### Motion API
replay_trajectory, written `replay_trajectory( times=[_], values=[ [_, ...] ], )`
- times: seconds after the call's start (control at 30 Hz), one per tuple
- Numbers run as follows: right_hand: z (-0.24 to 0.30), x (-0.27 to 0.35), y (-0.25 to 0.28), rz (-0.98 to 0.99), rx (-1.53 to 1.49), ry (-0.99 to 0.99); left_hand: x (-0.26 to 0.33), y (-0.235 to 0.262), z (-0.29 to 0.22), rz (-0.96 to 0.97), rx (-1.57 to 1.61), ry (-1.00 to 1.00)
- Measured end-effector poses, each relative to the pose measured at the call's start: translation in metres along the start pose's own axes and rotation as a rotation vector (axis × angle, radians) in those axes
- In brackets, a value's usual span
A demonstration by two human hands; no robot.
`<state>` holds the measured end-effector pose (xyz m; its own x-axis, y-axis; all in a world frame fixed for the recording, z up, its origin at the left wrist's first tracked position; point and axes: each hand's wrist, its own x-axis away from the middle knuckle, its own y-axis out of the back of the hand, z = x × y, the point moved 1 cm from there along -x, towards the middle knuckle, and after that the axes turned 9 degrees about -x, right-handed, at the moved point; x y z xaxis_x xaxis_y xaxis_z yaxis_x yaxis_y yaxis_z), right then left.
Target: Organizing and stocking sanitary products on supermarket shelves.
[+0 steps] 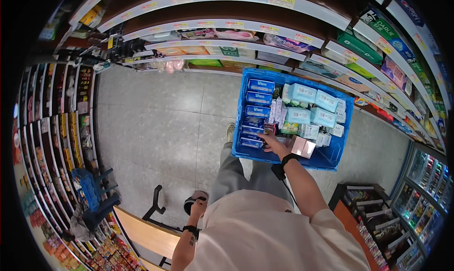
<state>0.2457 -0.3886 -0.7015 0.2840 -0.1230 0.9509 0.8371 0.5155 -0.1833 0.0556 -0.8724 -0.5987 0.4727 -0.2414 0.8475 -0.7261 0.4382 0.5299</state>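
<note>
My right hand (275,144) reaches over the near wall of a blue plastic crate (289,163). Its fingers are stretched out and apart beside the lower blue packs (251,142), which are stacked in a column along the crate's left side. I cannot tell if the fingertips touch a pack. Light blue packs (302,92), slim pinkish-purple packs (279,111) and a pale pink box (303,147) fill other parts of the crate. My left hand (199,207) hangs low with curled fingers, beside a rounded dark and pinkish thing (190,202) that I cannot make out.
Shelves (208,24) with packaged goods curve along the far side and the right. More stocked shelving (59,129) lines the left. A wooden table edge (146,233) and a blue stool-like item (90,188) stand lower left. Glass-door coolers (423,181) are at the right.
</note>
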Motion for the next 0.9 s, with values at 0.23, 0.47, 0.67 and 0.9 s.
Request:
replay_trajectory(
  times=[0.23,0.47,0.67,0.9],
  values=[
    [-0.016,-0.072,-0.021,-0.196,-0.208,0.505,-0.069,0.031,0.075,-0.006,0.702,0.201],
    [-0.006,-0.062,-0.042,-0.347,0.155,0.607,-0.067,0.060,0.073,-0.028,0.623,0.158],
    [-0.022,-0.067,-0.030,-0.429,0.310,0.735,-0.061,0.061,0.062,0.001,0.573,0.169],
    [-0.004,-0.027,-0.022,-0.446,0.294,0.621,-0.080,0.081,0.049,-0.047,0.426,0.057]
  ],
)
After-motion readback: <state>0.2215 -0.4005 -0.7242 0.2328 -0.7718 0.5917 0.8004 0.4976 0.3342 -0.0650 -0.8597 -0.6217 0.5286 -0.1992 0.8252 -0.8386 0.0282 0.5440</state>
